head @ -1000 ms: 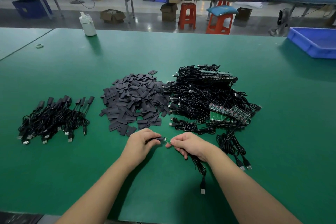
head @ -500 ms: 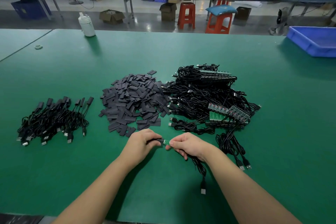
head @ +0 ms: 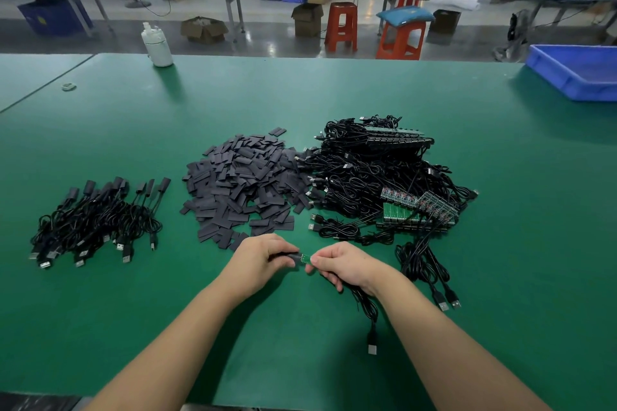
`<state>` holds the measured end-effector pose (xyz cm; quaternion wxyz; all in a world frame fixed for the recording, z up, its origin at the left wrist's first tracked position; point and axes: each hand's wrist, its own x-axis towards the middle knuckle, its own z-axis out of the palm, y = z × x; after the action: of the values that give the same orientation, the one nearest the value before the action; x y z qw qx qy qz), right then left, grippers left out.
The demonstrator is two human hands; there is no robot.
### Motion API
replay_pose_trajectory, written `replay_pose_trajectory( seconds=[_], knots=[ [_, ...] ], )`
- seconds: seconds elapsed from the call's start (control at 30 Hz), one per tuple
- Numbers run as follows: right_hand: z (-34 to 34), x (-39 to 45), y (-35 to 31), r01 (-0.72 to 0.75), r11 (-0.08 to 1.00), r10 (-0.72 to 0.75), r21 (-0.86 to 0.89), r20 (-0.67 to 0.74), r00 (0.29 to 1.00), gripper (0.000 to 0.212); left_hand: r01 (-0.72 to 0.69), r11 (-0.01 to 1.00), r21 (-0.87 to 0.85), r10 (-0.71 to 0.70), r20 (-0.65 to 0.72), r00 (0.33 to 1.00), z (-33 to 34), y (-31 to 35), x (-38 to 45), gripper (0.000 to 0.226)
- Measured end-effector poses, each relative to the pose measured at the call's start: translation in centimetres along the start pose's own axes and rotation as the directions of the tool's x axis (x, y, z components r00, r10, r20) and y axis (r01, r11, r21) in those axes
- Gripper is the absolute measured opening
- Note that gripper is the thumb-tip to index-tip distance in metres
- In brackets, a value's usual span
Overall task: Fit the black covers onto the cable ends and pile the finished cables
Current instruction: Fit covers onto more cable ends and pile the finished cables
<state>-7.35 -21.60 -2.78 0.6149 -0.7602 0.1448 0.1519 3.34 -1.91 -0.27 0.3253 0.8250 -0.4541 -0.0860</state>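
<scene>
Head view: black cover point(head: 289, 257) (half-fitted)

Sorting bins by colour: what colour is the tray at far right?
Blue tray, seen in the head view.

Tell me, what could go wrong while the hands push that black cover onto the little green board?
The cover in the left hand is only partly over the green board pinched by the right hand; pushed crooked, it could snag. The cable dangles loose under the right hand, so its plug might drag or catch on the cables lying beside it.
</scene>
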Motion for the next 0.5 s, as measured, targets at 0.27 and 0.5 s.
replay_pose_trajectory(
  seconds=[0.27, 0.5],
  knots=[
    [0.04, -0.02, 0.06, 0.005, 1.0, -0.005, -0.012, -0.002, 1.0, 0.024, -0.053, 0.997, 0.059, 0.052, 0.025, 0.998, 0.27, 0.26, 0.35, 0.024],
    [0.07, 0.2, 0.28, -0.006, 1.0, 0.006, -0.023, -0.009, 1.0, 0.024, -0.078, 0.994, 0.078, 0.076, 0.033, 0.997, 0.12, 0.42, 0.48, 0.022]
  ],
)
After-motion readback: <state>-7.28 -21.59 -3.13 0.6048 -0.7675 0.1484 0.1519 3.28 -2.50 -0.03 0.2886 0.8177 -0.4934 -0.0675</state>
